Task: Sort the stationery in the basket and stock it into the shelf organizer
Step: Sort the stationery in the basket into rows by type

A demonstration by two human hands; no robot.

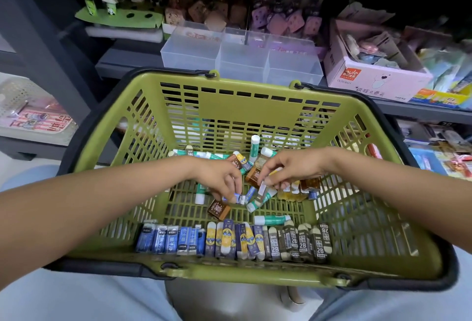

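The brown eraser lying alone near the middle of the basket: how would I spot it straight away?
Look into the green basket on the person's lap. Just below the left hand, apart from the neat row of erasers along the near wall, lies the brown eraser. It is tilted and dark brown, while the row is blue, yellow and grey.

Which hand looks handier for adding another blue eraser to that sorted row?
Probably the left hand. It already pinches a small blue eraser, and the blue erasers stand at the left end of the row along the basket's near wall. The right hand is busy with a clear packet.
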